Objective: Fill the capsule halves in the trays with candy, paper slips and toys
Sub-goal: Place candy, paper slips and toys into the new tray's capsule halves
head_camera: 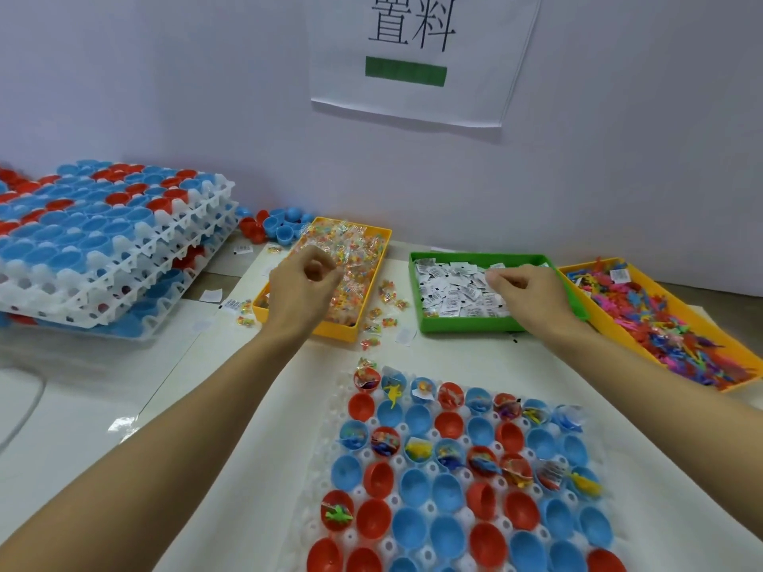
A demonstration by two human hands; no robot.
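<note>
Capsule halves [417, 487], red and blue, sit open side up in the white tray [330, 410] nearest me, its rows running away toward the back right; I see a few cups in the far rows and one near the left edge already filled. My left arm stretches forward and my left hand [303, 282] hovers over the yellow candy bin [349, 330], fingers curled in a pinch; I cannot tell whether a candy packet is between them. My right arm reaches over the tray's right side, and my right hand [530, 293] rests in the green bin [458, 326], fingertips pinching a paper slip [493, 271]. The toy bin [619, 319] lies just right of it, angled away.
</note>
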